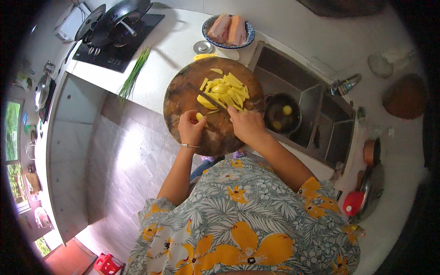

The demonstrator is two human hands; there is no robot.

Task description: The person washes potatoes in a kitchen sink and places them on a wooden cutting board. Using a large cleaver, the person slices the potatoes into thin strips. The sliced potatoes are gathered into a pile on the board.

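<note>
A round wooden chopping board [220, 137] lies before me at the counter's edge. On it sits a heap of cut yellow potato pieces [223, 87]. My right hand [249, 123] grips a kitchen knife [212, 100], its dark blade reaching across the heap's lower left side. Near the board's lower left, my left hand [191, 127] holds a small yellow piece [199, 117], probably potato, between thumb and fingers. The knife's handle is mostly hidden in my right fist.
Right of the board, a dark pot [282, 125] with yellow pieces stands in the double sink [309, 92] below a faucet [345, 84]. Behind are a plate [252, 36] of raw meat slabs [227, 30] and a yellow-handled tool [205, 56]. Green onions [135, 74] lie near the gas hob [115, 48].
</note>
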